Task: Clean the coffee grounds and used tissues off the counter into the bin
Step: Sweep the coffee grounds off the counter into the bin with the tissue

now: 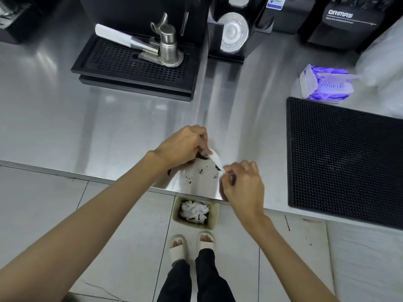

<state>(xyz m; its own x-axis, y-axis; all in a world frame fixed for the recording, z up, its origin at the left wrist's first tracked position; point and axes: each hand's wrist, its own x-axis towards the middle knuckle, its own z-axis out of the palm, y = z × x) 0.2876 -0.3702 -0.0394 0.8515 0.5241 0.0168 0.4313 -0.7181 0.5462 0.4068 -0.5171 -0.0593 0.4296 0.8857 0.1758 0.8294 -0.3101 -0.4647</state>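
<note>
A white tissue (204,177) lies at the front edge of the steel counter (65,127), speckled with dark coffee grounds (201,171). My left hand (183,147) pinches its far corner, where a darker clump of grounds (201,156) sits. My right hand (244,182) pinches the tissue's right edge. Directly below the counter edge stands a small beige bin (214,216) on the floor, holding several crumpled white tissues (194,211).
A black drip tray (135,68) with a metal tamper and a portafilter sits at the back. A black rubber mat (346,162) covers the right side. A purple tissue pack (325,86) lies behind it. My feet in slippers (192,245) stand by the bin.
</note>
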